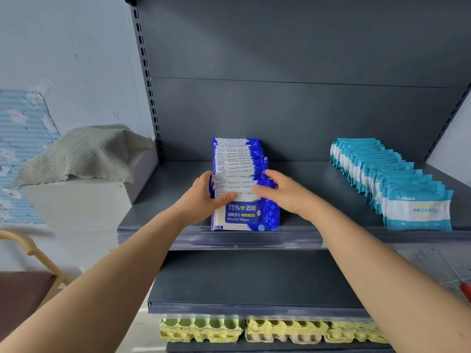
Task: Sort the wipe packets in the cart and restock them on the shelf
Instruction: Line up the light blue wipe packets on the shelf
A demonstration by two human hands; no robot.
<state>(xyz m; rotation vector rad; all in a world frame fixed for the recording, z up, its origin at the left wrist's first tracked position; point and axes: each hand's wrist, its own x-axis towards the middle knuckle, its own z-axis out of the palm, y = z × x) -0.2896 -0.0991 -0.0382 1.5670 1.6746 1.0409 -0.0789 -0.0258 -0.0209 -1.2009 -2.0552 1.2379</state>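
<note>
Blue wipe packets (244, 215) stand mid-shelf (163, 197) in a row running near to far, left hand (201, 197) pinching the near left edge, right hand (283, 192) against the right edge, its grip too blurred to tell.

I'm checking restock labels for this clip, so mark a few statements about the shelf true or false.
1. The left hand and the right hand are both at the row of blue packets. True.
2. The teal packets stand left of the blue row. False: they stand to its right, on the same shelf.
3. The front blue packet reads "Alcohol Wipes". True.
4. The egg cartons share the wipes' shelf. False: they sit on a lower level.
</note>
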